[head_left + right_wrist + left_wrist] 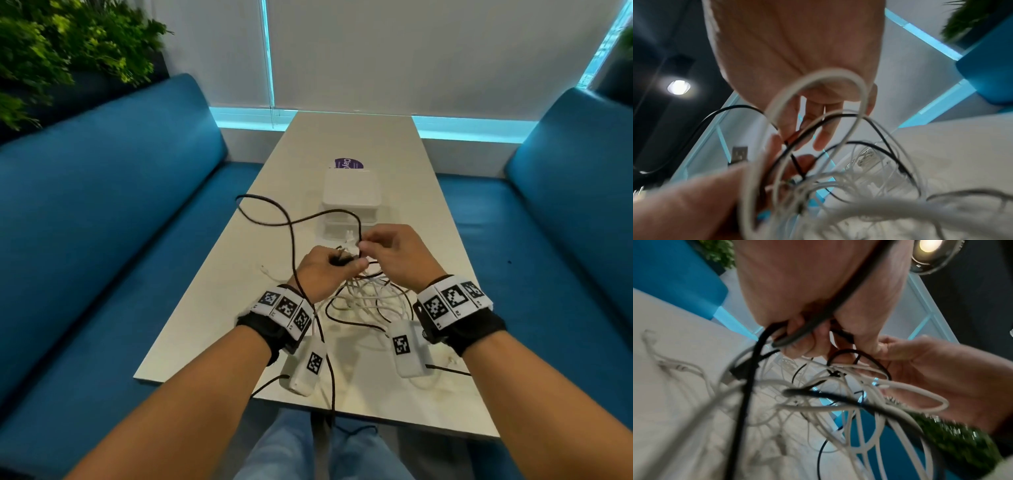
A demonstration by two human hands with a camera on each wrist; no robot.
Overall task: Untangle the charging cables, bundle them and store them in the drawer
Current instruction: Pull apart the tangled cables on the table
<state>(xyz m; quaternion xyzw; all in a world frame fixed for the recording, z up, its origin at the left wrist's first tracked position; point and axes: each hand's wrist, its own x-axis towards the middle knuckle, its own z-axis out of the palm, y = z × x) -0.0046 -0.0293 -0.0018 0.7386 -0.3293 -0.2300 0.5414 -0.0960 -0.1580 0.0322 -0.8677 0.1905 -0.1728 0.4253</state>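
- Here the left hand (320,270) is lifted over the table (370,144), fingers curled tight round a black cable (291,236).
- Just right of it, almost touching, the right hand (399,255) pinches a thin strand of the cable tangle (363,301) with fingertips (819,141).
- The tangle hangs below both grips; I cannot count the white cables.
- One white drawer box (349,202) sits just past the hands.
- The table's near edge is close, with bare top beyond the box.

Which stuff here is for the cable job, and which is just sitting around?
For the job:
black cable, gripped by left hand
white cables, right hand pinching one
white drawer box

Just sitting around:
purple-printed paper
blue sofas
plant
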